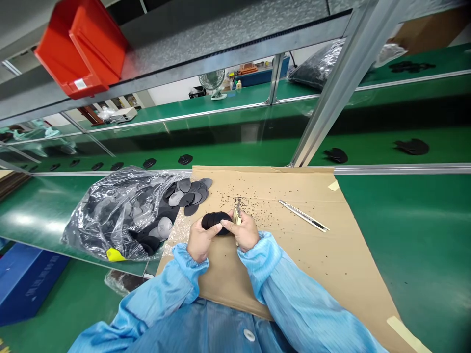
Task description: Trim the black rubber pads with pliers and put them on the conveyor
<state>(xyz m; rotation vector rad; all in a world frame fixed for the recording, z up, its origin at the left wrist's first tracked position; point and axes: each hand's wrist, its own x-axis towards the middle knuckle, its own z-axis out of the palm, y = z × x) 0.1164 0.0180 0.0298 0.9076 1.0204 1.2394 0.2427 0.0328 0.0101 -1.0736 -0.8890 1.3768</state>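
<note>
My left hand [200, 240] is wrapped round a stack of black discs [217, 222] above the cardboard sheet [294, 264]. The thumb of my right hand [245, 231] touches the stack's right side, and the same hand holds a small pale tool [237, 215] whose dark tip points away from me. Small black scraps [253, 203] are scattered on the cardboard beyond my hands. To the right lies a slim utility knife [303, 214]. Loose dark oval discs [191, 192] spill from a clear plastic bag [117, 211] on the left.
A metal post [334, 88] rises behind the cardboard. Black pieces [185, 159] sit spaced along the green strip beyond the metal rail. An orange bin [83, 46] stands on the upper shelf, and a blue box [29, 279] is at the lower left.
</note>
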